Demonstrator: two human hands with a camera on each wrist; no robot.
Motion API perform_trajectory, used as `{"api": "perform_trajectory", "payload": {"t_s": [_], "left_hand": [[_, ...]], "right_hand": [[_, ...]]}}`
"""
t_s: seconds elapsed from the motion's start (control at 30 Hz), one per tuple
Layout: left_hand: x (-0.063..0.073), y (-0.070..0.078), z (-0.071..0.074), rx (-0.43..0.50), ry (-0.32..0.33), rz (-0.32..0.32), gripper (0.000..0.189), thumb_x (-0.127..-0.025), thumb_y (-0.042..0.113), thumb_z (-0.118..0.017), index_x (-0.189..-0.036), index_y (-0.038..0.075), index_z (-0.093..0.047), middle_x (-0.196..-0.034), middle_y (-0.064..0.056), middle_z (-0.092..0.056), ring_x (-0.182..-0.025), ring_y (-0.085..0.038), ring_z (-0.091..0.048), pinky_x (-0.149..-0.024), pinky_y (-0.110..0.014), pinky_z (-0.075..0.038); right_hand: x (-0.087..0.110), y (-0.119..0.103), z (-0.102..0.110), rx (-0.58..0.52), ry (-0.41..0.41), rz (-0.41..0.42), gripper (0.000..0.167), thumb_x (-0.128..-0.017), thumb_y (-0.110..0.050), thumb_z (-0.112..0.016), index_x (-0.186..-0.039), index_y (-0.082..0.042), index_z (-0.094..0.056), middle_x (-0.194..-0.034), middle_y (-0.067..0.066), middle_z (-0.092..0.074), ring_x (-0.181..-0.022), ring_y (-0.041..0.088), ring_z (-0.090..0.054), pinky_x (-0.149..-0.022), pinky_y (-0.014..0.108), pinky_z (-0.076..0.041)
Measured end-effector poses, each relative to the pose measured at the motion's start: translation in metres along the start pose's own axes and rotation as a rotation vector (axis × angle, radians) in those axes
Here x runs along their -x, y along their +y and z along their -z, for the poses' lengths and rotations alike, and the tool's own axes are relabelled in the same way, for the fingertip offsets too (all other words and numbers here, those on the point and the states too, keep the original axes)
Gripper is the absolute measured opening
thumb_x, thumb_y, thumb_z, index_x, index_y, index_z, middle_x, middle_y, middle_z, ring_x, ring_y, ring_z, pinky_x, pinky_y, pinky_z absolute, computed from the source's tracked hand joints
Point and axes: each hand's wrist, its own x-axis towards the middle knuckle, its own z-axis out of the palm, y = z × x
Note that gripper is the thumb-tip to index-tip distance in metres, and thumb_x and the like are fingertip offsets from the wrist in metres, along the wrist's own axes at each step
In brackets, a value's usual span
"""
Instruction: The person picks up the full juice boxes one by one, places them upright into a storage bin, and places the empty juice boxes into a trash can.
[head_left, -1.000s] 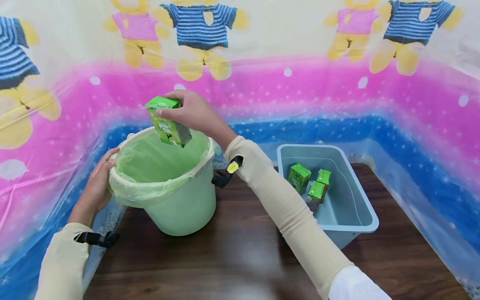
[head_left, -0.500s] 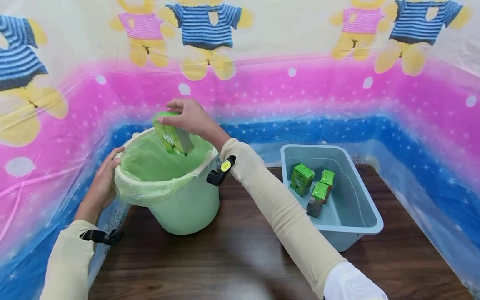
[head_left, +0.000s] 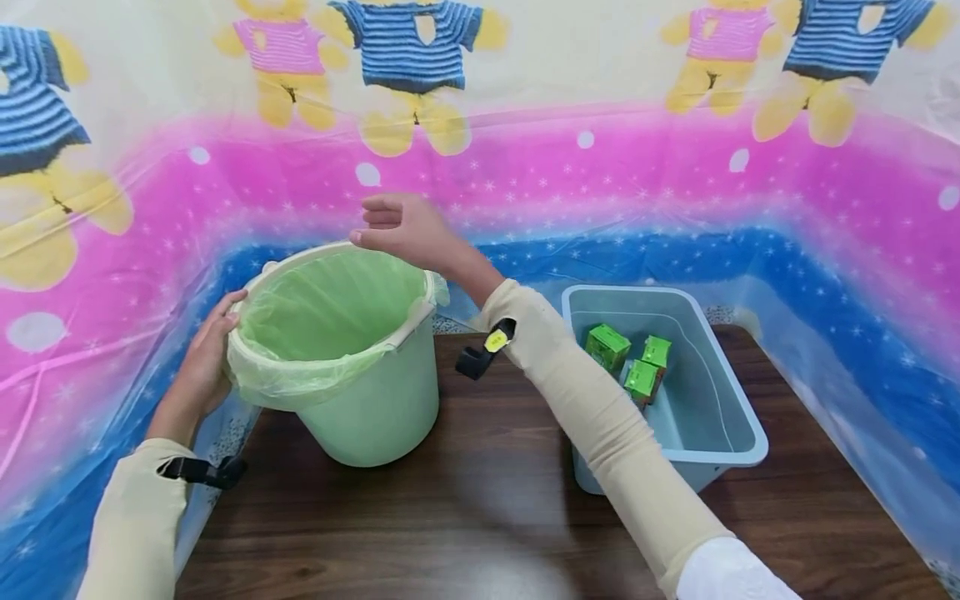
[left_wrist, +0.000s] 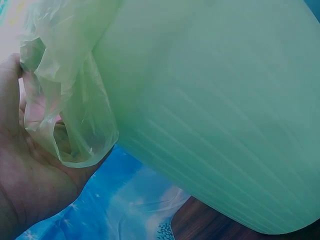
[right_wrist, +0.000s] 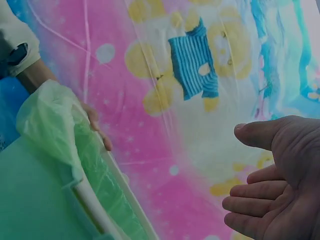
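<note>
A pale green bucket (head_left: pixel 367 408) stands on the left of the table, lined with a thin green plastic bag (head_left: pixel 300 379) folded over its rim. My left hand (head_left: pixel 201 371) grips the rim on the left side; in the left wrist view its palm (left_wrist: pixel 40 185) lies by the loose bag edge. Above the far right part of the rim hovers my right hand (head_left: pixel 416 237), holding nothing. Its thumb and fingers are spread apart in the right wrist view, where the left hand's fingertips (right_wrist: pixel 106 140) show over the rim. The bucket's bottom is hidden.
A grey-blue plastic tub (head_left: pixel 727 400) stands on the right, with several small green drink cartons (head_left: pixel 609 346) inside, partly behind my right forearm. The dark wooden table (head_left: pixel 450 517) is bordered at the back and sides by a printed plastic sheet (head_left: pixel 525 167).
My right hand lowered a green drink carton toward the bucket's mouth and let it go; the carton is now out of sight. The hand then drew back slightly right. My left hand stayed on the rim.
</note>
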Motion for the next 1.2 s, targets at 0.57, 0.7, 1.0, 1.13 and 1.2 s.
{"api": "perform_trajectory", "payload": {"t_s": [0.57, 0.7, 1.0, 1.13, 1.2], "left_hand": [[0.005, 0.002, -0.002, 0.010, -0.026, 0.014, 0.042, -0.112, 0.015, -0.032, -0.153, 0.020, -0.029, -0.110, -0.001, -0.063, -0.077, -0.010, -0.068, -0.067, -0.024, -0.059], [0.009, -0.002, -0.006, 0.010, -0.036, 0.016, 0.040, -0.112, 0.014, -0.031, -0.152, 0.020, -0.030, -0.113, 0.000, -0.062, -0.080, -0.010, -0.068, -0.069, -0.023, -0.058], [0.011, 0.001, -0.006, -0.019, -0.040, 0.015, 0.047, -0.112, 0.018, -0.033, -0.158, 0.018, -0.024, -0.120, 0.001, -0.059, -0.086, -0.010, -0.068, -0.073, -0.023, -0.058], [0.013, 0.001, -0.004, -0.046, 0.001, 0.034, 0.053, -0.113, 0.025, -0.033, -0.163, 0.018, -0.018, -0.136, 0.001, -0.050, -0.096, -0.007, -0.065, -0.080, -0.019, -0.056], [0.015, 0.006, -0.004, -0.187, 0.046, 0.058, 0.055, -0.112, 0.035, -0.030, -0.164, 0.023, -0.014, -0.156, -0.006, -0.036, -0.112, -0.011, -0.061, -0.093, -0.021, -0.052]], "right_hand": [[0.189, 0.004, 0.075, 0.100, 0.107, 0.003, 0.061, -0.096, -0.022, -0.073, -0.151, -0.014, -0.048, -0.148, 0.002, -0.055, -0.135, 0.016, -0.053, -0.103, 0.032, -0.049], [0.252, 0.017, 0.076, 0.093, 0.169, 0.001, 0.061, -0.095, -0.012, -0.073, -0.151, -0.010, -0.048, -0.148, 0.006, -0.055, -0.135, 0.017, -0.052, -0.101, 0.027, -0.049], [0.297, 0.036, 0.067, 0.040, 0.188, 0.010, 0.060, -0.097, -0.002, -0.067, -0.152, -0.007, -0.045, -0.149, 0.016, -0.052, -0.134, 0.010, -0.052, -0.100, 0.022, -0.048], [0.293, 0.037, 0.070, 0.052, 0.184, -0.022, 0.060, -0.097, -0.007, -0.069, -0.152, -0.009, -0.046, -0.149, 0.012, -0.053, -0.135, 0.012, -0.052, -0.099, 0.022, -0.049], [0.291, 0.037, 0.072, 0.065, 0.181, -0.035, 0.060, -0.097, -0.008, -0.069, -0.152, -0.010, -0.046, -0.149, 0.009, -0.054, -0.135, 0.015, -0.052, -0.099, 0.023, -0.050]]}}
